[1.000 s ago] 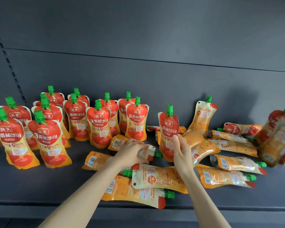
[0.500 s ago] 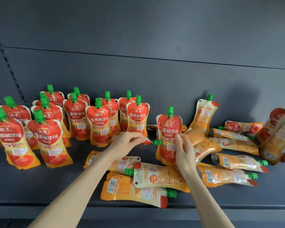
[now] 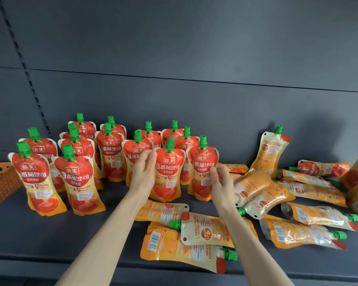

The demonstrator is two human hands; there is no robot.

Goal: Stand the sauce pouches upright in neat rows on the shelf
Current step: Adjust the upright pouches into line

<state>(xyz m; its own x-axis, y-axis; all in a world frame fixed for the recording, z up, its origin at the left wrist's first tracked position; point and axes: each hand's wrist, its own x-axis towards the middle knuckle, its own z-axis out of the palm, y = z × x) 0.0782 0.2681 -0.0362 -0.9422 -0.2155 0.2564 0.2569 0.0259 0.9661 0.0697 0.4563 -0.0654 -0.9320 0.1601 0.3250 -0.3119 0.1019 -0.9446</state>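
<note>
So we had both hands loose and apart at this point: left hand (image 3: 143, 172) with softly curved fingers right beside the left edge of an upright pouch (image 3: 167, 174), right hand (image 3: 219, 180) at the right edge of its neighbour (image 3: 202, 168), neither gripping anything as far as we could tell. Both stood on the shelf (image 3: 50, 240) at the right end of the standing rows (image 3: 77, 178). It looked like the letting-go part of a placement. Plenty of flat pouches (image 3: 207, 232) lay in front and to the right, so the next move probably called for grabbing a near one and standing it label-forward beside the neighbour.
</note>
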